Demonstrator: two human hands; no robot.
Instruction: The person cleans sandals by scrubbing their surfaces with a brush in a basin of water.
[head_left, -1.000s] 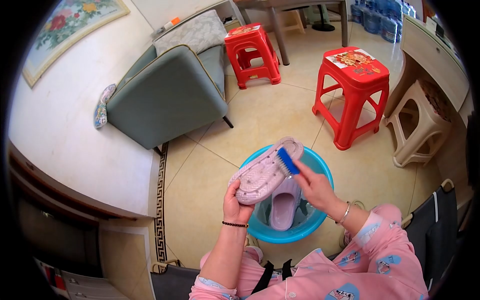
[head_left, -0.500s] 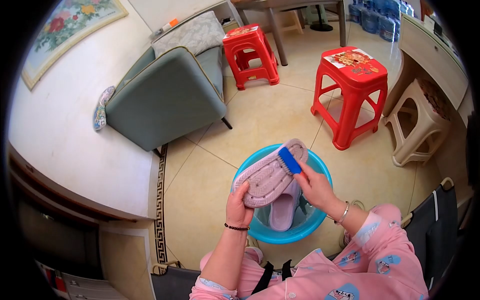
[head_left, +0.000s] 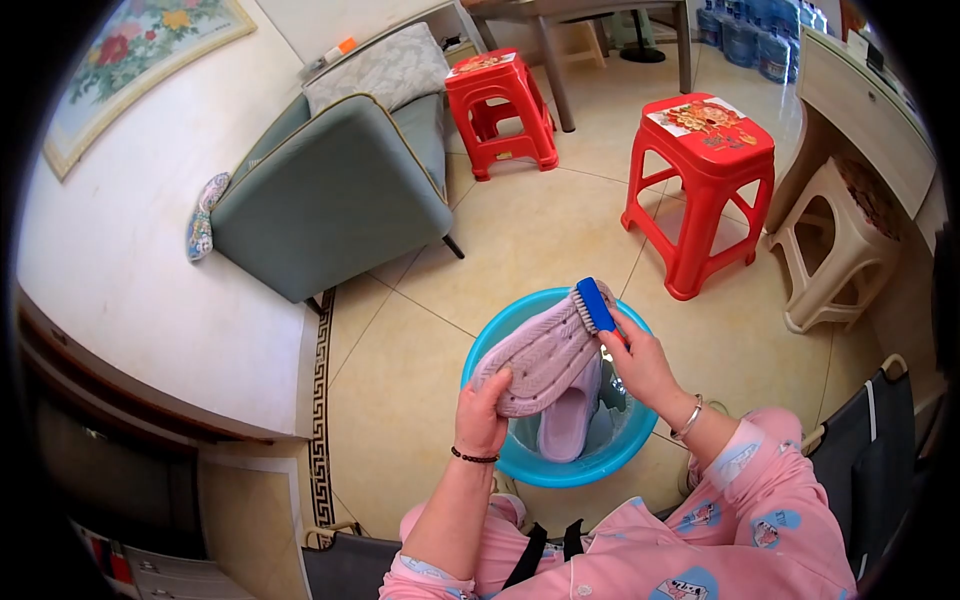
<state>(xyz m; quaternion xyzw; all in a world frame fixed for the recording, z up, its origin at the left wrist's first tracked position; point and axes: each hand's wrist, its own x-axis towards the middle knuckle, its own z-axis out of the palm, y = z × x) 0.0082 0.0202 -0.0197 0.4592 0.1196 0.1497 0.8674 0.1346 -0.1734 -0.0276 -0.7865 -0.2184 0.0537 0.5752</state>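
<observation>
My left hand (head_left: 484, 412) grips a light purple slipper (head_left: 540, 360) by one end, its patterned sole turned up above the basin. In my right hand (head_left: 638, 362) is a blue scrubbing brush (head_left: 594, 305), its pale bristles against the sole near the slipper's far end. Beneath, a second purple slipper (head_left: 565, 425) rests tilted in the blue basin (head_left: 575, 476), which holds some water. The slipper I hold covers part of the basin and of the second slipper.
Two red plastic stools (head_left: 703, 150) stand ahead, and a beige stool (head_left: 838, 245) is at the right under a desk. A grey-green armchair (head_left: 335, 200) stands at the left by the wall. Large blue water bottles (head_left: 742, 42) stand at the back.
My right hand has moved the brush slightly right and up along the sole, toward the slipper's far end. The held slipper has tilted a little.
</observation>
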